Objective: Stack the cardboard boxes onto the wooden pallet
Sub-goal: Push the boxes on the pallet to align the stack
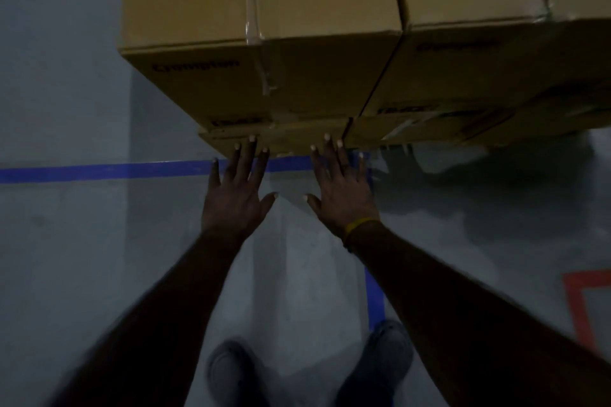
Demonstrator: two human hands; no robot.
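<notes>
Both hands flat, fingers spread and gripping nothing: left hand (235, 190) and right hand (340, 190) fingertips against the low brown cardboard box (281, 139) under the stack.

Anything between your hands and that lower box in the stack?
Nothing visible. The left hand and right hand reach with straight fingers, tips at the lower box; whether they touch is unclear. Only bare floor lies below.
</notes>
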